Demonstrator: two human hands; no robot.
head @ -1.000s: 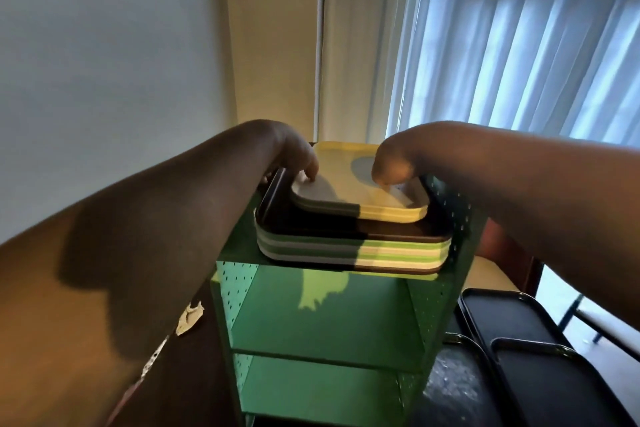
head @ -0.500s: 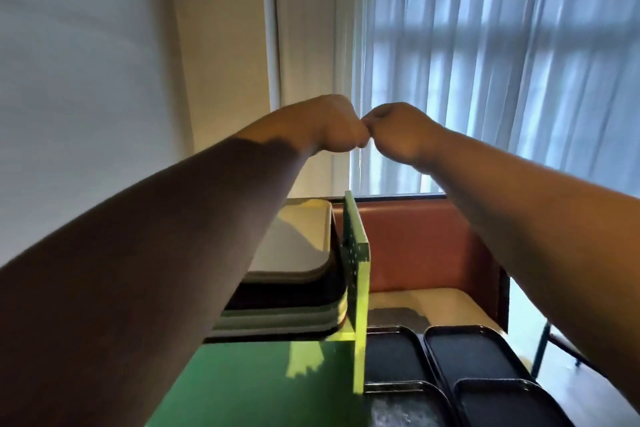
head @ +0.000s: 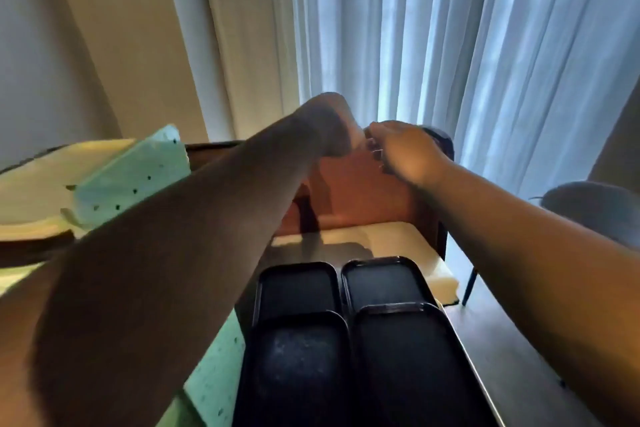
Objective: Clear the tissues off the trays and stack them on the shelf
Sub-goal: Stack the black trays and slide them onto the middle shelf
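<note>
Both fists, touching knuckle to knuckle half a second ago, have dropped lower as the gaze swings right, off the shelf. Left hand (head: 332, 125) and right hand (head: 398, 149) hang raised and close together, fingers curled, holding nothing I can make out. Stacked trays (head: 31, 204) rest atop the green shelf (head: 138, 170) at the left. Four black trays (head: 381, 288) lie side by side on the table (head: 512, 378), no tissue visible on them. Next, I judge, comes lifting one. Sheer curtains (head: 450, 45) and a padded chair (head: 367, 198) stand behind.
</note>
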